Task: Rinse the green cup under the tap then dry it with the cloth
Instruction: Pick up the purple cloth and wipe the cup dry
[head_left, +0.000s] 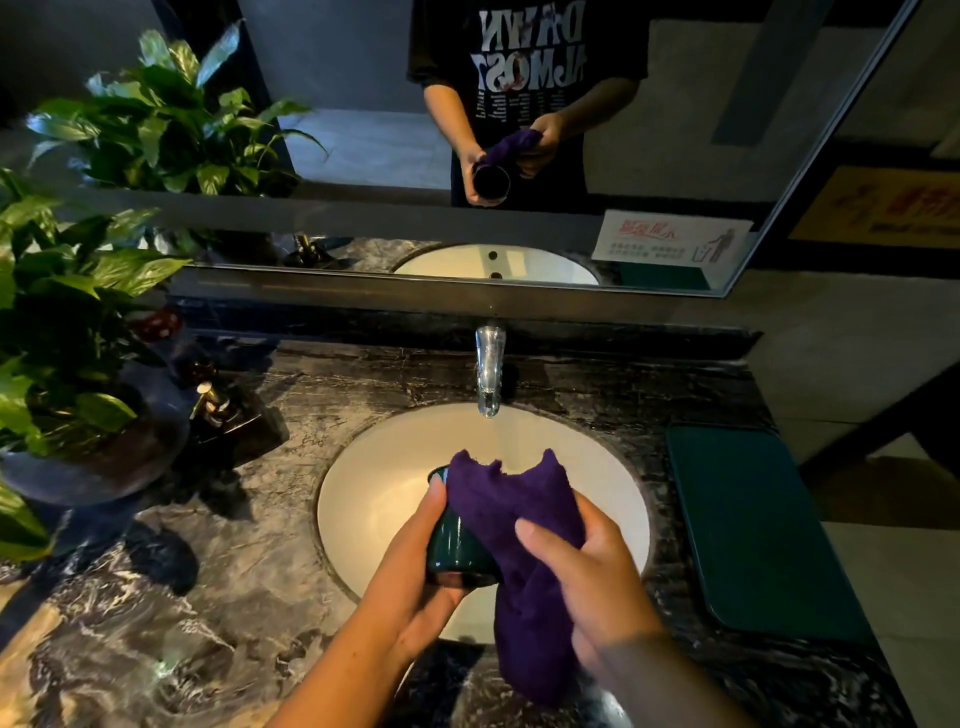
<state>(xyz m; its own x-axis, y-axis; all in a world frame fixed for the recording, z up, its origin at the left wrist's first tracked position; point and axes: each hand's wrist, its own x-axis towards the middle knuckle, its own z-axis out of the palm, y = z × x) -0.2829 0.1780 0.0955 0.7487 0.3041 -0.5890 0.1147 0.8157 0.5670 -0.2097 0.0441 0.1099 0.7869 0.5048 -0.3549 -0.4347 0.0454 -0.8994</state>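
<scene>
My left hand (415, 577) grips the dark green cup (454, 548) from the side, holding it over the white sink basin (374, 493) with its mouth pointing away from me. My right hand (597, 577) holds the purple cloth (514, 525), which is draped over the cup's top and right side and hangs down below my hand. Much of the cup is hidden by the cloth. Water runs from the chrome tap (489, 371) just behind the cup.
A dark green mat (758, 525) lies on the marble counter (218, 613) to the right of the basin. A potted plant (67, 322) and a soap dispenser (213, 402) stand at the left. A mirror (467, 156) hangs above the tap.
</scene>
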